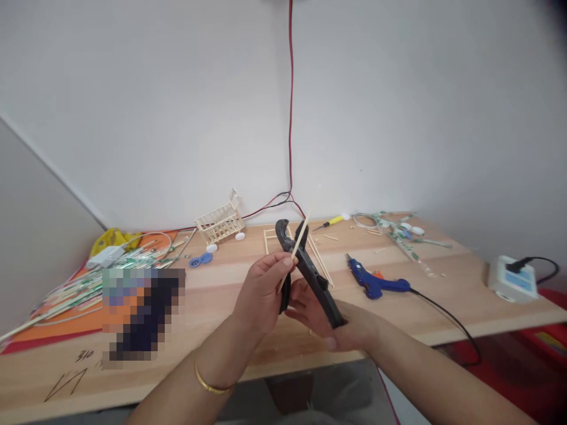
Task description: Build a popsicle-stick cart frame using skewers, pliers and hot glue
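Observation:
My left hand (261, 292) pinches a thin wooden stick (299, 241) and holds it slanted up to the right, its upper part lying in the jaws of a black cutter (310, 268). My right hand (330, 319) is wrapped around the cutter's handles, just to the right of and below the left hand. Both hands hover above the front middle of the wooden table (212, 295). A gold bangle (208, 383) is on my left wrist.
A blue glue gun (374, 283) with a black cord lies to the right. Behind the hands lie loose sticks (321, 260), a small stick basket (220, 223), bottle caps (200, 260) and a yellow screwdriver (330, 222). Chopstick wrappers (84, 283) clutter the left; a white power strip (511, 277) sits far right.

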Demonstrator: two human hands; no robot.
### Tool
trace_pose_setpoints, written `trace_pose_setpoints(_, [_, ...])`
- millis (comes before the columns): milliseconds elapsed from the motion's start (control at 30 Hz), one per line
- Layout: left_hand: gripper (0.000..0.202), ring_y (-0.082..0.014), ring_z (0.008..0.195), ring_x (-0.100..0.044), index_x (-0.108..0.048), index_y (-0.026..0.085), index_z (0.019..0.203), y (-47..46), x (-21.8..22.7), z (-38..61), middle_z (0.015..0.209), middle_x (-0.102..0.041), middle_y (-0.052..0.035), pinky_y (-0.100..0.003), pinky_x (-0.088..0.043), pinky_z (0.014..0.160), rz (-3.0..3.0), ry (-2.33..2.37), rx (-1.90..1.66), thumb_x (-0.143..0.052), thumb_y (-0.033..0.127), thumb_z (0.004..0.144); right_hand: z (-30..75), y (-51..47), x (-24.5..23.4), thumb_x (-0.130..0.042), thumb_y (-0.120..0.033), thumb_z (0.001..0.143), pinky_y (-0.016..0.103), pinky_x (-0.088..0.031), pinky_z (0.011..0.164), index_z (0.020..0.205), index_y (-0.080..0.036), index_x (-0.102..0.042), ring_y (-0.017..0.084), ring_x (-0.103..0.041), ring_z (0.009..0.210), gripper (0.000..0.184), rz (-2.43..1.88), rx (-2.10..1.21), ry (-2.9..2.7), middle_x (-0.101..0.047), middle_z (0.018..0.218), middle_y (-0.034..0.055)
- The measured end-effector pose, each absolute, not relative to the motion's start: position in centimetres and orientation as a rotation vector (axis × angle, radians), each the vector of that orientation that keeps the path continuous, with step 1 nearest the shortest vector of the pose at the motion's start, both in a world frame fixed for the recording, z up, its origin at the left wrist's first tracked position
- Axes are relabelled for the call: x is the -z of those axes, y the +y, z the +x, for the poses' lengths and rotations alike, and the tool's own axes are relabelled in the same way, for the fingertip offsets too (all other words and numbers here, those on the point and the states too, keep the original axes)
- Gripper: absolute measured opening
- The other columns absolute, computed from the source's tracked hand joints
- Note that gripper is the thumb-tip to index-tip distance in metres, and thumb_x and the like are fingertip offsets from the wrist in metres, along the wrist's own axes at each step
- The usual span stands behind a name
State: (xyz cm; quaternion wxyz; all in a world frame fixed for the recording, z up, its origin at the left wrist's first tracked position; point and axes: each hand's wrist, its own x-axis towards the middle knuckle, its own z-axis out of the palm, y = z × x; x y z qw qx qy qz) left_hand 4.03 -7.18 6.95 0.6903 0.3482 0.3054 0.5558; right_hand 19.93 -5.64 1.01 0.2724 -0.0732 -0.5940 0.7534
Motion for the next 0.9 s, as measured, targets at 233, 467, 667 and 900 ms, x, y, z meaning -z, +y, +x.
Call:
trace_pose_setpoints(233, [0.015, -0.0131, 0.070, -0.060, -0.065, 0.014, 0.078, -6.7, -6.0, 3.6, 0.080, -0.065, -0.0046, -0.025, -0.048, 0.064, 0.835, 0.705, -1.351, -0.069, 0.027, 0.071, 21.4, -7.5, -1.0, -0.062, -0.023, 0.076, 0.048, -0.023, 0.109, 0.130, -0.030, -0.035, 0.023, -0.039, 0.129, 0.061, -0.457, -1.758, -1.666, -0.038, 0.138, 0.0082])
trace_pose_setpoints(467, [0.013, -0.0067, 0.056, -0.041, -0.065, 0.016, 0.080, -5.8, -4.5, 2.1, 0.065, -0.056, 0.0016, -0.022, -0.035, 0.056, 1.077, 0.870, -1.491, -0.066, 0.029, 0.077, 27.9, -8.7, -2.5, -0.054, -0.011, 0.073, 0.057, -0.018, 0.110, 0.136, -0.030, -0.016, 0.030, -0.029, 0.133, 0.076, -1.197, -0.868, -2.051, -0.034, 0.136, 0.0124])
trace_pose_setpoints(667, [0.013, -0.0085, 0.062, -0.043, -0.062, 0.017, 0.078, -6.3, -4.0, 2.9, 0.068, -0.052, 0.0018, -0.022, -0.036, 0.060, 1.244, 0.860, -1.509, -0.065, 0.030, 0.079, 28.7, -9.7, -2.6, -0.053, -0.010, 0.070, 0.058, -0.022, 0.108, 0.140, -0.028, -0.005, 0.035, -0.022, 0.136, 0.087, -1.246, -0.805, -2.203, -0.023, 0.145, 0.0143])
trace_pose_setpoints(900, [0.014, -0.0102, 0.064, -0.045, -0.060, 0.017, 0.074, -6.7, -4.5, 3.1, 0.068, -0.052, 0.0007, -0.023, -0.038, 0.061, 1.441, 0.940, -1.487, -0.061, 0.029, 0.082, 27.0, -9.9, -3.3, -0.051, -0.007, 0.067, 0.054, -0.022, 0.111, 0.146, -0.027, -0.008, 0.032, -0.020, 0.138, 0.092, -1.079, -0.826, -2.299, -0.022, 0.149, 0.0118])
